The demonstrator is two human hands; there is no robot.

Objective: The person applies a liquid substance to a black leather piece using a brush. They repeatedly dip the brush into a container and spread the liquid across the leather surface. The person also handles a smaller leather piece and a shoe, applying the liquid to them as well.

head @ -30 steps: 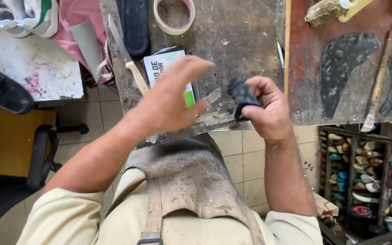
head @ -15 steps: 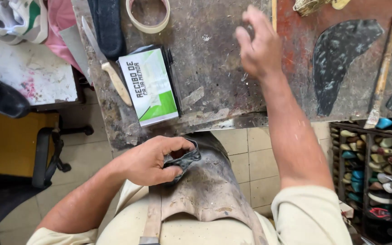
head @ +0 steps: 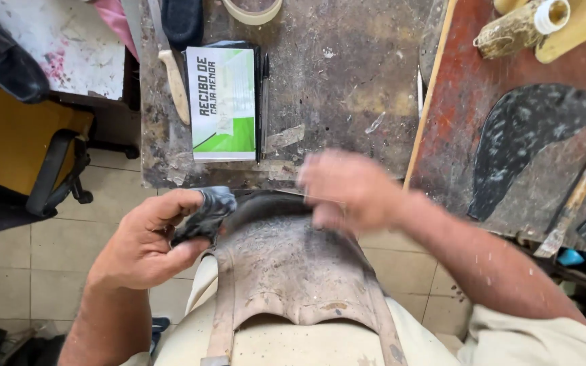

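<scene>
Head view. We found the left hand (head: 147, 240) clenched around a small dark piece (head: 205, 213), thumb and fingers pinching it at its lower end, so that the upper end stood clear above the grip. The piece was held off the bench, just beside the top edge of the worn apron (head: 293, 271), which lay directly right of the grip. The right hand (head: 347, 190) was blurred in motion right of the piece and apart from it; we could not tell whether it was closed on anything.

Above the grip lay a green-and-white pad (head: 224, 102), a pen (head: 264, 102) along its right edge and a knife (head: 174, 81) to its left. Far right sat a red board (head: 469, 108) bearing dark cut shapes (head: 527, 135).

In our judgement the piece was in hand, but no work on it was visible yet.
</scene>
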